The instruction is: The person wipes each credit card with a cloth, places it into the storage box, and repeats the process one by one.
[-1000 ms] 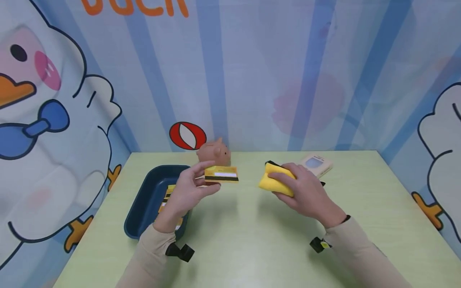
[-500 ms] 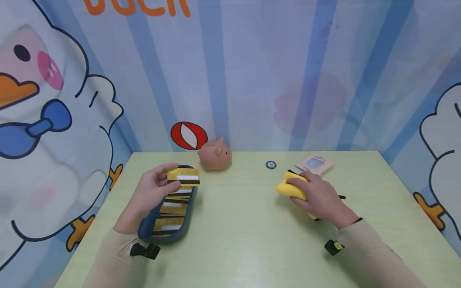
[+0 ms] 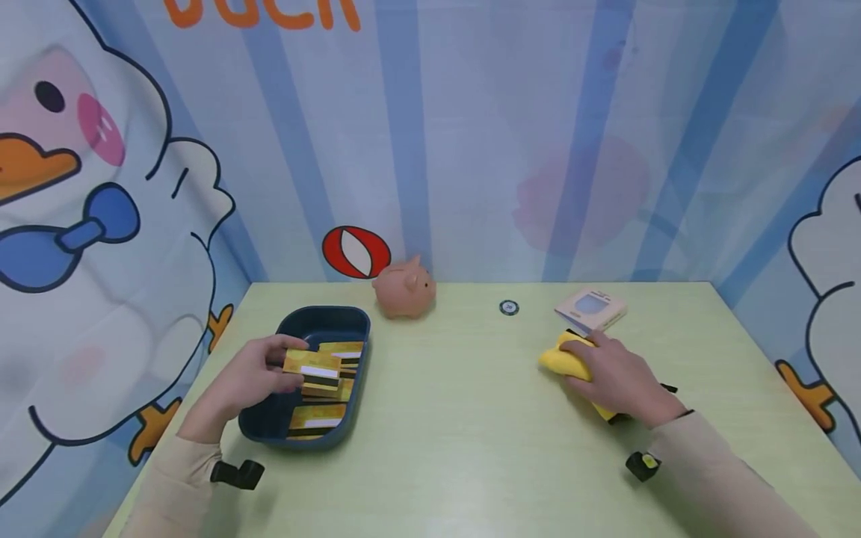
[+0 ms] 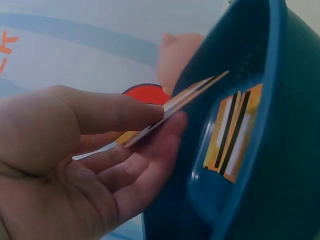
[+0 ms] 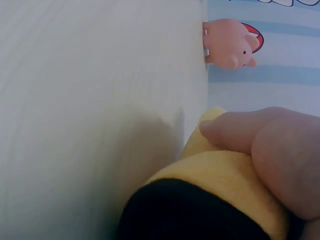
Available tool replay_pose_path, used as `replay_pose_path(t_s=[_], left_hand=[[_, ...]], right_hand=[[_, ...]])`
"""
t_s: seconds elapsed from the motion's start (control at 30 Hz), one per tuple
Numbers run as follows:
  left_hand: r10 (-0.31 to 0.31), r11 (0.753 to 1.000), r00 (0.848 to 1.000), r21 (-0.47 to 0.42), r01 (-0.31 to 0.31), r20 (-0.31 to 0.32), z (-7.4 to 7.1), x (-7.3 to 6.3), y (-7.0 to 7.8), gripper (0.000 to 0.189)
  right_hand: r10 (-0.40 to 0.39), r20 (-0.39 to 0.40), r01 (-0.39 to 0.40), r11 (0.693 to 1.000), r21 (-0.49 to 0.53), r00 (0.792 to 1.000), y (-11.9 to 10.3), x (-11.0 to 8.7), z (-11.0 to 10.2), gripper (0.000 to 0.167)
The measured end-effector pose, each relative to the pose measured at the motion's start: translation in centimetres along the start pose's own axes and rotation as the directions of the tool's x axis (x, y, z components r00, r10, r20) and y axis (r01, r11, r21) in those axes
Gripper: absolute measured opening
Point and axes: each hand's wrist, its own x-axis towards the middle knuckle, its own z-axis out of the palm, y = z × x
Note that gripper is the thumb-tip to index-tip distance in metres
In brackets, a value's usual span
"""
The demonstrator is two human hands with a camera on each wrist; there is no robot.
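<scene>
My left hand pinches a gold card with a white strip and a black stripe between thumb and fingers. The card is tilted over a dark blue bin; in the left wrist view the thumb lies on one face of the card. More gold cards lie inside the bin along its right side. Over on the right, my right hand grips a bunched yellow cloth with black edging, low over the table. Close up in the right wrist view, the thumb presses on the cloth.
A pink piggy bank stands at the back of the table, right of the bin. A small round chip lies farther right. Just beyond the right hand is a flat pale pink box. A printed curtain hangs behind.
My left hand has carried the card leftward and down over the bin. My right hand has moved right and lower with the yellow cloth, and the round chip has come into sight.
</scene>
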Motion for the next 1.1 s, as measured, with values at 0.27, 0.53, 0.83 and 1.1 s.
replay_pose_path(t_s=[0.27, 0.53, 0.83, 1.1], left_hand=[[-0.072, 0.997, 0.993, 0.041, 0.068, 0.093, 0.3, -0.1, -0.7, 0.052], [-0.131, 0.991, 0.970, 0.033, 0.127, 0.205, 0.8, 0.0, -0.7, 0.046], [-0.160, 0.948, 0.954, 0.309, 0.077, 0.253, 1.2, -0.3, 0.1, 0.037], [-0.201, 0.879, 0.948, 0.472, 0.064, 0.247, 1.6, -0.2, 1.3, 0.036]], right_hand=[[0.109, 0.068, -0.113, 0.992, 0.053, 0.992, 0.7, -1.3, -0.3, 0.056], [0.199, 0.136, -0.209, 0.976, 0.066, 0.971, 1.6, -1.9, -0.9, 0.063], [0.255, 0.251, -0.292, 0.949, 0.123, 0.934, 0.7, -2.0, -2.3, 0.082], [0.280, 0.320, -0.343, 0.925, 0.163, 0.905, 0.1, -2.1, -3.0, 0.097]])
